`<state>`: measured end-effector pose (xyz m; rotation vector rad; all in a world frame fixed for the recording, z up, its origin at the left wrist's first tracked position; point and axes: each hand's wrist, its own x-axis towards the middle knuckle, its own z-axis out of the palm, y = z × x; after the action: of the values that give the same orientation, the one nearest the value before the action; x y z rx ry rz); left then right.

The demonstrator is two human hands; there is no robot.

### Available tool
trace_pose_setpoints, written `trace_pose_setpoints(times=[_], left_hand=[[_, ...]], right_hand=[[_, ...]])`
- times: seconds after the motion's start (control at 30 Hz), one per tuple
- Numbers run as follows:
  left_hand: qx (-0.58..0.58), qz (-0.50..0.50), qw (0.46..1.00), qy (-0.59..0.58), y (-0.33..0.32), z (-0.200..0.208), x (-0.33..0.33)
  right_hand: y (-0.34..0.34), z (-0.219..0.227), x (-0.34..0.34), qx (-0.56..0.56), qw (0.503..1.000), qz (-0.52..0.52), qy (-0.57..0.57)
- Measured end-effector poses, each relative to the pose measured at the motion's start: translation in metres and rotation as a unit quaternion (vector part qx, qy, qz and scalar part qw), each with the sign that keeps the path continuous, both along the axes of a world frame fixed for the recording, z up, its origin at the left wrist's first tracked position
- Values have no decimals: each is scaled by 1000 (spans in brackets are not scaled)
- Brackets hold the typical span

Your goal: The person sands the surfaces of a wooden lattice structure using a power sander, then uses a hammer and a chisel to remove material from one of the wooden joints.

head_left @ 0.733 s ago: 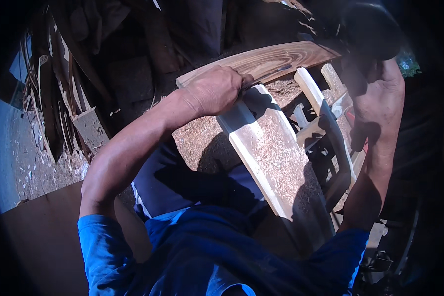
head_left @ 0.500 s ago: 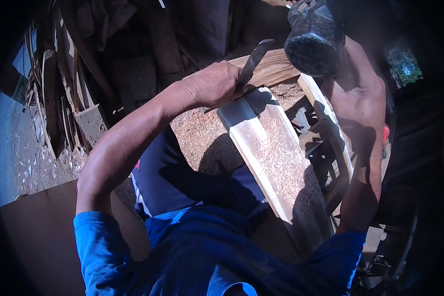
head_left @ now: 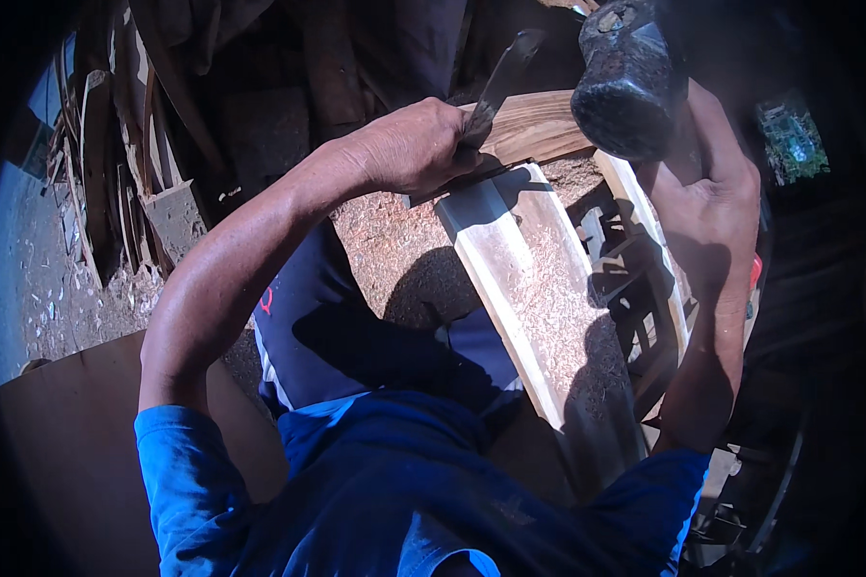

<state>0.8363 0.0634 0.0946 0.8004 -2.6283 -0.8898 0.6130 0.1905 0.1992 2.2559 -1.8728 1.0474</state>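
My left hand (head_left: 419,144) is closed around a flat metal bar (head_left: 503,85), chisel-like, slanting up to the right over the far end of a wooden board (head_left: 548,308). Whether the bar's lower end touches wood is hidden by the hand. Raised at the upper right, my right hand (head_left: 707,197) grips a heavy hammer (head_left: 627,91) with a dark, round-faced metal head. Its handle is mostly hidden behind the hand. Wood shavings cover much of the board, which runs from the left hand toward my body. A curved piece of wood (head_left: 534,127) lies just beyond it.
A narrow wooden rail (head_left: 649,236) stands right of the board, with dark slats between them. Upright wood strips (head_left: 144,144) lean at the far left. Shavings (head_left: 394,245) cover the ground. A pale brown panel (head_left: 77,433) lies at lower left.
Both hands appear slightly further right in the picture, as do the board and the hammer, partly because the view has shifted. Both tools are still held.
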Motion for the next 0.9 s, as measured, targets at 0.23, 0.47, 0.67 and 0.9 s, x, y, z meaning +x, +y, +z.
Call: trace_pose_setpoints(times=[0.23, 0.47, 0.67, 0.9], left_hand=[[-13, 4, 1000, 13, -6, -9, 0], [-3, -4, 1000, 18, -17, -17, 1], [12, 10, 1000, 15, -11, -14, 0], [-16, 30, 999, 27, -18, -28, -4]], right_hand=[[-5, -11, -2, -2, 1000, 12, 1], [1, 17, 56, 22, 993, -104, -44], [11, 14, 41, 24, 999, -46, -11], [12, 1, 13, -7, 991, -3, -131]])
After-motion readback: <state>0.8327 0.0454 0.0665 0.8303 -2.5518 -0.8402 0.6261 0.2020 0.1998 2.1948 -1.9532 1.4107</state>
